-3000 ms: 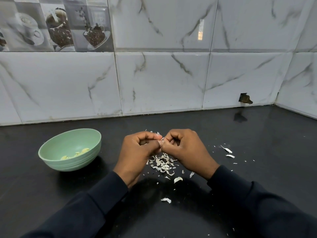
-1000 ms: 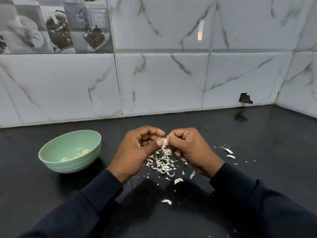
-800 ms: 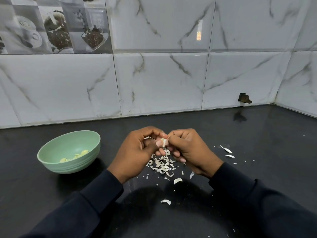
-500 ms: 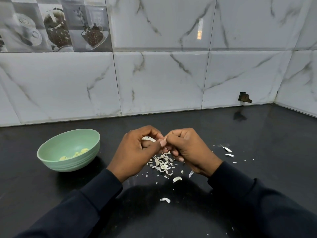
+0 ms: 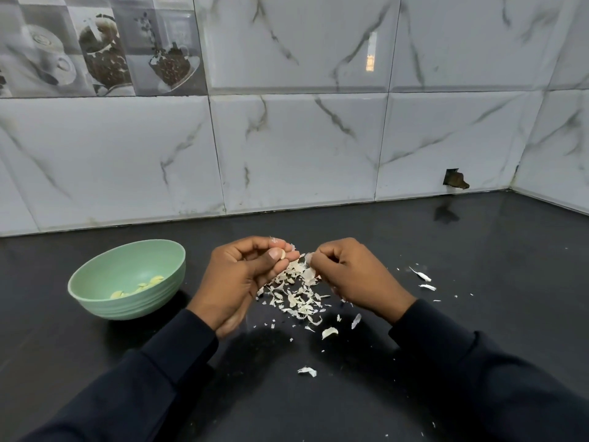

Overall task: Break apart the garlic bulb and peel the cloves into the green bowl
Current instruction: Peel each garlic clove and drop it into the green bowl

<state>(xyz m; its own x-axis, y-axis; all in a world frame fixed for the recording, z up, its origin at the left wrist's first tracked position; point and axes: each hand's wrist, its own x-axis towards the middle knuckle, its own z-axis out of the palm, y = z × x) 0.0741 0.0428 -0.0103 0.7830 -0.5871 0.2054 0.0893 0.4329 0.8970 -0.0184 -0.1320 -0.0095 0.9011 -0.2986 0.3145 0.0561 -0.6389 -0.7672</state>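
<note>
My left hand (image 5: 237, 282) pinches a small pale garlic clove (image 5: 282, 253) between thumb and fingertips, above the black counter. A short gap to its right, my right hand (image 5: 353, 279) pinches a strip of white garlic skin (image 5: 308, 258) at its fingertips. Below and between both hands lies a pile of peeled skins (image 5: 294, 295). The green bowl (image 5: 95, 283) stands on the counter to the left of my left hand. Several peeled cloves (image 5: 140, 286) lie in its bottom.
Loose skin flakes are scattered over the black counter (image 5: 478, 250), some at the right (image 5: 422, 277) and one nearer me (image 5: 307, 371). A white marble-tiled wall (image 5: 287, 148) closes off the back and the right corner. A dark hole (image 5: 455, 179) breaks one tile low on the right.
My hands were pressed together on the clove and have drawn apart. The left keeps the clove and the right has pulled a strip of skin off to the right.
</note>
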